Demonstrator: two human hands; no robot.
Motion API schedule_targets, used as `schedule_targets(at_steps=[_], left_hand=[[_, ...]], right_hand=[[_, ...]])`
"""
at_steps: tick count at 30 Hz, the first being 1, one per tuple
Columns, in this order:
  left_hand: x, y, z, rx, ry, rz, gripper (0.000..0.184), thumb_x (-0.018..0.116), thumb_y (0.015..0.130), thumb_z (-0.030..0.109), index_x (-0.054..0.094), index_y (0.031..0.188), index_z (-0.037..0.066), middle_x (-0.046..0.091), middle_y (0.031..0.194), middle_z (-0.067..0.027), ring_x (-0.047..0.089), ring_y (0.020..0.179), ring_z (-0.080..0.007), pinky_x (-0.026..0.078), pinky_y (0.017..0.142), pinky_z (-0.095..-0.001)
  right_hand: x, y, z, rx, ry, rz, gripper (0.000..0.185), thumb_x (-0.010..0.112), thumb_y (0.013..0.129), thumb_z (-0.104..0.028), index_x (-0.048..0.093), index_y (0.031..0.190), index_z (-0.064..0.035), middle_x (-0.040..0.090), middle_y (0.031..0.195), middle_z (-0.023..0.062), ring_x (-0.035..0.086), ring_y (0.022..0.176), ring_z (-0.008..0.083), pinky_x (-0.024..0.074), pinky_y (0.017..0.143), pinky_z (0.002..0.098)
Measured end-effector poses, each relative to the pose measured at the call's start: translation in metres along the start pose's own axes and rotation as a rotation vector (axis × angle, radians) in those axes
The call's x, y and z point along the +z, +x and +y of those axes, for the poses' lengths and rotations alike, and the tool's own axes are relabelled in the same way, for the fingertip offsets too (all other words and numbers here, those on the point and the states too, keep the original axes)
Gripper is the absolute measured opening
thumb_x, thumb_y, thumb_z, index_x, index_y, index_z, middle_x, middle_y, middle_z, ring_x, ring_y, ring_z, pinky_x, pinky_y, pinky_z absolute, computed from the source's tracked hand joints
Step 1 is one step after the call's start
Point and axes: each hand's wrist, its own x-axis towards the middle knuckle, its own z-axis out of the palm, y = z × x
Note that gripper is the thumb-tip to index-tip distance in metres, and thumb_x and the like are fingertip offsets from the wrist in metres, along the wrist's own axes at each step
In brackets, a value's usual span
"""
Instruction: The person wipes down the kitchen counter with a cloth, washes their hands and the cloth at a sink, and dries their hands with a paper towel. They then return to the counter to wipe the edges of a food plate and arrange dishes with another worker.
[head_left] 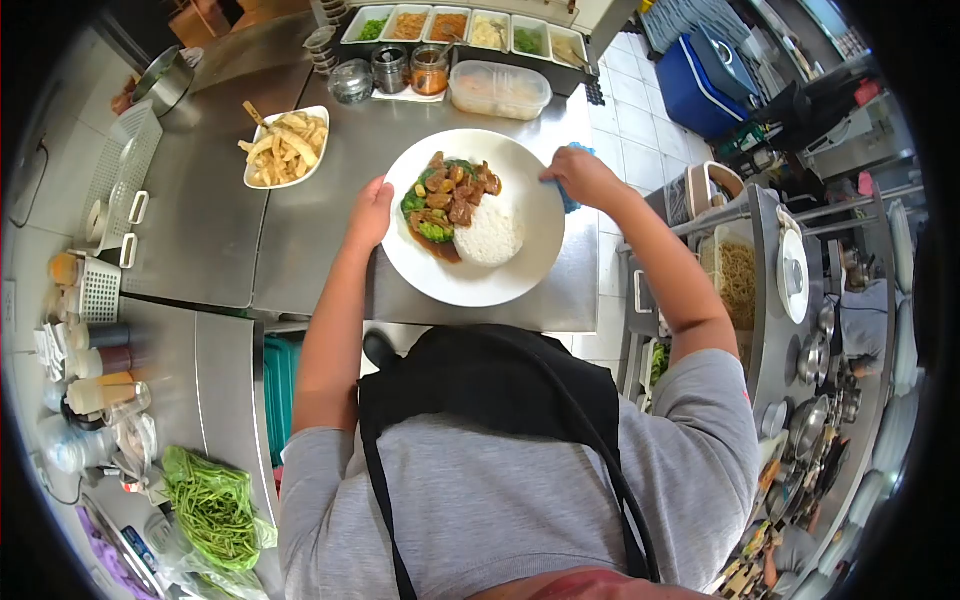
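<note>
A wide white plate (545,240) is in front of me at the near edge of the steel counter. It bears a mound of white rice (489,232) and, to the left and above it, brown meat pieces in sauce (462,192) with green broccoli (434,232). My left hand (372,212) grips the plate's left rim. At the upper right rim, my right hand (585,175) is closed on a blue cloth (572,200), which touches or nearly touches the plate.
A white bowl of fries (319,165) stands left on the counter (315,230). Behind the plate are jars (430,72), a lidded plastic container (500,90) and a row of topping trays (575,62). Shelves with noodles (738,275) and pans stand right; green beans (215,510) lie lower left.
</note>
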Motion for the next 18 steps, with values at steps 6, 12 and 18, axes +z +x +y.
schedule_targets(at_steps=[6,12,18], left_hand=[[-0.001,-0.002,0.005,0.014,0.107,0.040,0.033,0.038,0.083,0.020,0.049,0.105,-0.002,0.057,0.096,-0.0145,0.054,0.089,-0.0216,0.039,0.079,-0.0291],[0.001,0.002,-0.007,0.010,0.034,0.038,0.035,0.038,0.084,0.022,0.048,0.107,-0.002,0.057,0.097,-0.0145,0.053,0.089,-0.0214,0.039,0.080,-0.0290],[-0.002,0.002,-0.006,-0.003,0.110,0.036,0.036,0.039,0.083,0.022,0.047,0.108,-0.002,0.056,0.099,-0.0151,0.053,0.092,-0.0219,0.038,0.081,-0.0290]], right_hand=[[0.032,0.001,-0.035,0.056,-0.493,0.070,0.019,0.046,0.073,-0.013,0.062,0.082,-0.0177,0.051,0.087,0.0013,0.046,0.087,0.0188,0.0397,0.071,0.0309],[0.036,-0.033,-0.057,-0.022,-0.483,-0.141,0.017,0.047,0.072,-0.015,0.062,0.079,-0.0198,0.051,0.085,-0.0002,0.046,0.087,0.0177,0.0390,0.069,0.0297],[-0.006,-0.052,-0.059,-0.036,0.454,-0.626,0.025,0.045,0.068,0.001,0.064,0.081,-0.0074,0.060,0.086,0.0073,0.055,0.081,0.0206,0.0416,0.074,0.0284]])
